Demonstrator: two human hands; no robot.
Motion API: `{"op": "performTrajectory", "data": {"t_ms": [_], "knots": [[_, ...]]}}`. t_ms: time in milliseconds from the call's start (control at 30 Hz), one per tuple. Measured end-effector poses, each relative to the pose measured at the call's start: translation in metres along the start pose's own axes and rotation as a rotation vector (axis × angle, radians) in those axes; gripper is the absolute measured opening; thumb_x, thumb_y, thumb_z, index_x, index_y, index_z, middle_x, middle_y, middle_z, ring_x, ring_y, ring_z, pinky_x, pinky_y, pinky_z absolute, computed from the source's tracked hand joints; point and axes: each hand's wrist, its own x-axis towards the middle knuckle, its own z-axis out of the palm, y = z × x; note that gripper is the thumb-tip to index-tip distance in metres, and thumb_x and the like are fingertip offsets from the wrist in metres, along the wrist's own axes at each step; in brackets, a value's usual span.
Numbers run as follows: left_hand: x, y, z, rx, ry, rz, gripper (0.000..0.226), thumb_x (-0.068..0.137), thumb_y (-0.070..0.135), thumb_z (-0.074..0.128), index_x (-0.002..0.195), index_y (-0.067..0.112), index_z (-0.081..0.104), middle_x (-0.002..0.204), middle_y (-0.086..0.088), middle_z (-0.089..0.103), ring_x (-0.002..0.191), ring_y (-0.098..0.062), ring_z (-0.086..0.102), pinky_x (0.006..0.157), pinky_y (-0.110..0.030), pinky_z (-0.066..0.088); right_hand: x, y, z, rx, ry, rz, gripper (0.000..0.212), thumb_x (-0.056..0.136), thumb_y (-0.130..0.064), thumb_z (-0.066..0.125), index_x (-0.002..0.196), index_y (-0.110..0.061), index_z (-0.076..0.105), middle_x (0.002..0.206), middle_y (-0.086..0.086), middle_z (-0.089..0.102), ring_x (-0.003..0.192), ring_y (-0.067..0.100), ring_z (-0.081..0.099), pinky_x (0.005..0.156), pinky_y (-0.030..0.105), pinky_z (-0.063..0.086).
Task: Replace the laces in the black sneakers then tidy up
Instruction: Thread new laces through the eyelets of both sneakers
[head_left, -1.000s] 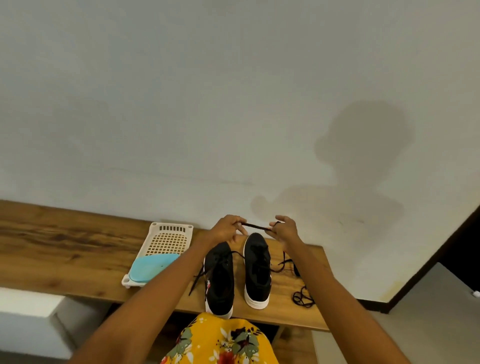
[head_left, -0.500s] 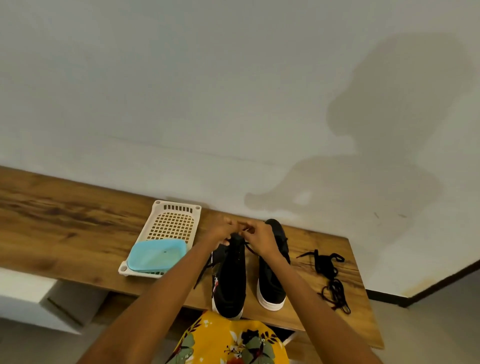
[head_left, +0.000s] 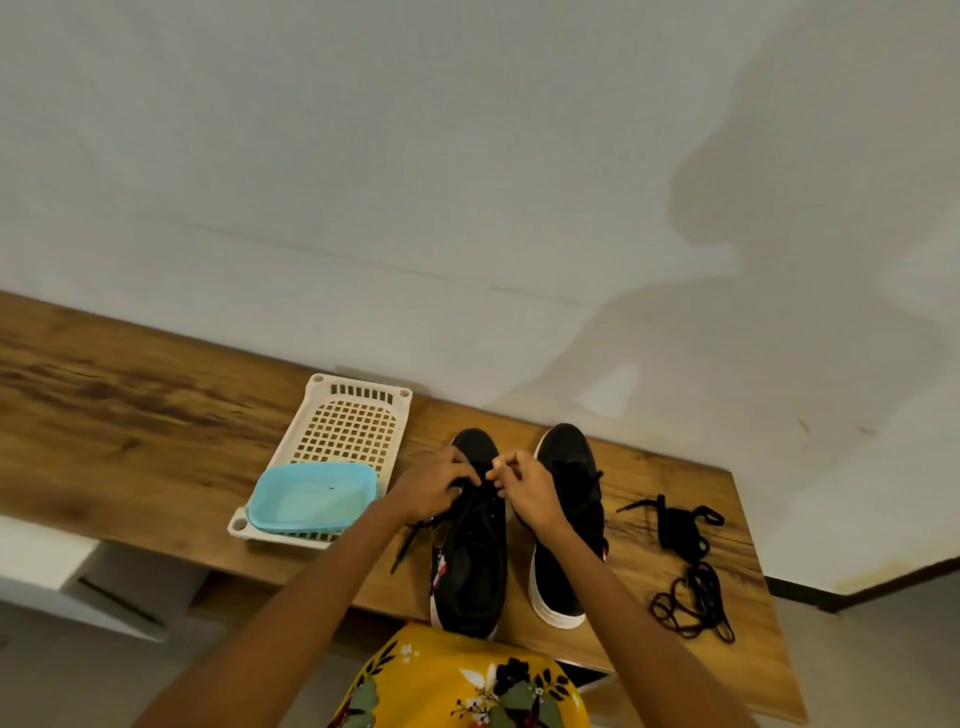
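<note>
At lower centre of the frame, the left hand (head_left: 434, 486) and right hand (head_left: 524, 488) both pinch the black lace (head_left: 470, 506) over the left sneaker (head_left: 470, 561) on the counter (head_left: 130, 431), the right sneaker (head_left: 569, 519) just beside it.

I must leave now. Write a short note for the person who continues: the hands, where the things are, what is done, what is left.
Left hand and right hand both pinch the lace over the left sneaker near its toe end.
Right sneaker stands beside it on the bench; whether it is fully laced cannot be told.
Loose laces lie right of the shoes.
Basket with blue tub sits on the left.
Left to do: finish lacing, then tidy up.
</note>
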Motion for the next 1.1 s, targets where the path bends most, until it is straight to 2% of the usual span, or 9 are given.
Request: {"op": "performTrajectory", "data": {"t_ms": [133, 200, 300, 433, 533, 600, 833, 933, 1100], "knots": [[0.003, -0.01, -0.003, 0.034, -0.052, 0.049, 0.03, 0.089, 0.011, 0.055, 0.117, 0.021, 0.055, 0.128, 0.001, 0.045, 0.11, -0.016, 0.05, 0.09, -0.037, 0.047, 0.004, 0.0, 0.011, 0.144, -0.003, 0.097, 0.013, 0.093, -0.005, 0.056, 0.097, -0.005, 0.068, 0.086, 0.0, 0.066, 0.073, 0.007, 0.062, 0.066, 0.015, 0.053], [0.0, -0.013, -0.001, -0.053, -0.014, 0.05, 0.027, 0.086, 0.008, 0.058, 0.11, 0.02, 0.055, 0.123, 0.003, 0.048, 0.109, -0.015, 0.051, 0.09, -0.039, 0.048, 0.004, 0.002, 0.013, 0.117, -0.028, 0.108, 0.018, 0.091, -0.003, 0.058, 0.105, -0.001, 0.07, 0.088, 0.002, 0.068, 0.074, 0.008, 0.063, 0.069, 0.016, 0.055], [-0.005, -0.017, 0.005, -0.21, 0.074, 0.036, 0.027, 0.083, 0.004, 0.061, 0.099, 0.025, 0.055, 0.113, 0.007, 0.052, 0.105, -0.013, 0.053, 0.09, -0.039, 0.049, 0.006, 0.001, 0.015, -0.055, -0.043, 0.07, 0.018, 0.09, -0.007, 0.062, 0.105, -0.003, 0.071, 0.095, 0.007, 0.071, 0.074, 0.011, 0.065, 0.074, 0.019, 0.056], [-0.009, -0.016, 0.008, -0.31, 0.136, 0.007, 0.03, 0.083, 0.003, 0.062, 0.096, 0.029, 0.054, 0.108, 0.005, 0.057, 0.1, -0.012, 0.055, 0.089, -0.037, 0.05, 0.014, -0.004, 0.019, -0.404, -0.099, -0.031, 0.018, 0.091, -0.011, 0.06, 0.104, -0.009, 0.073, 0.098, 0.007, 0.072, 0.071, 0.012, 0.064, 0.067, 0.017, 0.051], [-0.009, -0.016, 0.014, -0.332, 0.143, -0.035, 0.03, 0.086, 0.004, 0.061, 0.107, 0.025, 0.056, 0.114, 0.007, 0.055, 0.106, -0.008, 0.052, 0.092, -0.026, 0.048, 0.02, -0.002, 0.025, -0.597, -0.137, -0.086, 0.022, 0.091, -0.01, 0.057, 0.104, -0.014, 0.074, 0.103, 0.003, 0.072, 0.088, 0.018, 0.066, 0.079, 0.03, 0.054], [-0.01, -0.017, 0.017, -0.406, 0.163, -0.087, 0.039, 0.085, 0.004, 0.062, 0.119, 0.021, 0.053, 0.117, 0.01, 0.053, 0.109, -0.006, 0.05, 0.09, -0.018, 0.044, 0.019, 0.001, 0.031, -0.638, -0.128, -0.089, 0.024, 0.091, -0.01, 0.055, 0.106, -0.015, 0.073, 0.105, 0.003, 0.071, 0.093, 0.019, 0.065, 0.08, 0.031, 0.053], [-0.012, -0.015, 0.022, -0.516, 0.262, -0.182, 0.032, 0.083, 0.003, 0.066, 0.113, 0.013, 0.06, 0.117, 0.002, 0.06, 0.109, -0.004, 0.053, 0.092, -0.015, 0.043, 0.021, 0.014, 0.035, -0.468, -0.099, -0.05, 0.022, 0.091, -0.006, 0.056, 0.107, -0.007, 0.072, 0.107, 0.005, 0.071, 0.099, 0.017, 0.064, 0.082, 0.02, 0.045], [-0.012, -0.018, 0.021, -0.511, 0.276, -0.187, 0.027, 0.082, 0.003, 0.066, 0.108, 0.011, 0.067, 0.121, -0.003, 0.062, 0.109, -0.005, 0.054, 0.093, -0.015, 0.04, 0.018, 0.02, 0.035, -0.29, -0.068, 0.002, 0.018, 0.09, -0.007, 0.06, 0.101, -0.01, 0.073, 0.101, 0.004, 0.072, 0.093, 0.013, 0.065, 0.086, 0.024, 0.051], [-0.01, -0.019, 0.026, -0.546, 0.309, -0.237, 0.024, 0.084, 0.006, 0.066, 0.106, 0.011, 0.07, 0.118, -0.002, 0.065, 0.104, 0.0, 0.053, 0.082, 0.002, 0.035, 0.018, 0.021, 0.041, -0.147, -0.065, 0.062, 0.016, 0.091, -0.012, 0.059, 0.097, -0.013, 0.074, 0.093, -0.002, 0.071, 0.087, 0.009, 0.064, 0.083, 0.025, 0.053]]}}
